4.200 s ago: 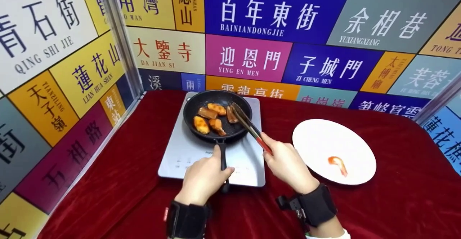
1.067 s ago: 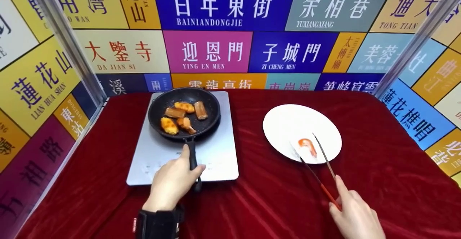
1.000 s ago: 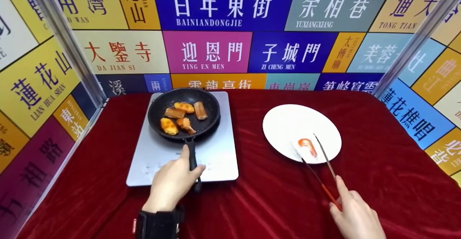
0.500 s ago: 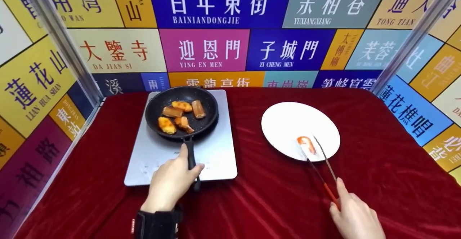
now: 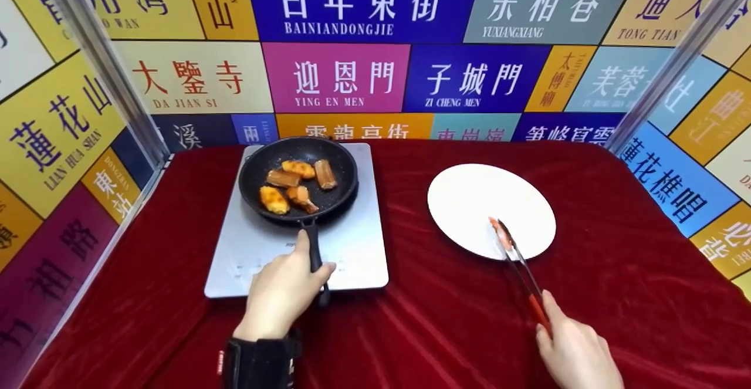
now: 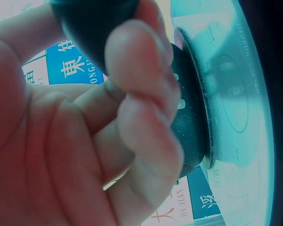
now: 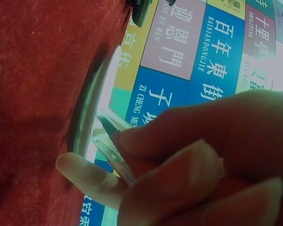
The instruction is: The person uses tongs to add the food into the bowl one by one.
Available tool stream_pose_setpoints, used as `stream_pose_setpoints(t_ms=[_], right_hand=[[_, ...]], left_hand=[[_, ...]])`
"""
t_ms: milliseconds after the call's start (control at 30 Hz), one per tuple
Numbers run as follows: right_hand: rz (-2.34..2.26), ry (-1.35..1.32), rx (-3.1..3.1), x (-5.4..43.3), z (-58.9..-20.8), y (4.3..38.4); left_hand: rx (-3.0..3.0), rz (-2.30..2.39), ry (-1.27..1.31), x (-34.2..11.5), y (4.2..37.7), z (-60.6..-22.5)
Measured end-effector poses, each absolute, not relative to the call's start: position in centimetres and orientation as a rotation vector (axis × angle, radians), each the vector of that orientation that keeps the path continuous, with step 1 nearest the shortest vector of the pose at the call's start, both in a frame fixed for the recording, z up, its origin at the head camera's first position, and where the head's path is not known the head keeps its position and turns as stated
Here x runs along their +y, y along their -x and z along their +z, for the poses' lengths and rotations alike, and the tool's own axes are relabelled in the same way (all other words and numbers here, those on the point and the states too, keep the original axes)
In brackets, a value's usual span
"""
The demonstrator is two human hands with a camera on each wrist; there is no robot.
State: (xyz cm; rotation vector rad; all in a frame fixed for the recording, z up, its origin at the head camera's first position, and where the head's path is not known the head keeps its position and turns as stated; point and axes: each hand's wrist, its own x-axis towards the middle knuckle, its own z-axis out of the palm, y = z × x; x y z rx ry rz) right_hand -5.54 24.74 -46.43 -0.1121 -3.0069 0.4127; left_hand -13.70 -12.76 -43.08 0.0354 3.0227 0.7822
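Note:
My left hand (image 5: 287, 289) grips the black handle (image 5: 315, 248) of a frying pan (image 5: 331, 201), the index finger lying along it. Several browned food pieces (image 5: 299, 186) lie in the pan. On the right, my right hand (image 5: 578, 345) holds metal tongs (image 5: 528, 280) with red grips. Their tips are closed around an orange-and-white shrimp (image 5: 500, 233) at the near part of a white oval plate (image 5: 469, 195). The left wrist view shows curled fingers (image 6: 146, 94) by the handle end; in the right wrist view, fingers (image 7: 179, 183) pinch the tongs.
The pan sits on a flat silver induction cooker (image 5: 358, 260) at the left. A dark red cloth (image 5: 405, 318) covers the table. Walls of coloured street-name panels (image 5: 364, 78) stand behind and at both sides.
The head view has swung right. My right hand has taken the tongs from the pan to the plate, where their spread tips have closed on the shrimp. My left hand stays on the handle.

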Motion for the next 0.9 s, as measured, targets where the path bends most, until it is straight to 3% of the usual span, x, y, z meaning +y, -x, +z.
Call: stream_pose_setpoints(t_ms=[367, 900], right_hand=[[0.448, 0.12, -2.975, 25.3, -46.7, 5.6], [0.849, 0.301, -3.094, 26.7, -46.9, 6.4]], left_hand=[[3.018, 0.769, -0.023, -12.5, 13.7, -43.1], [3.048, 0.758, -0.01, -12.4, 13.7, -43.0]])
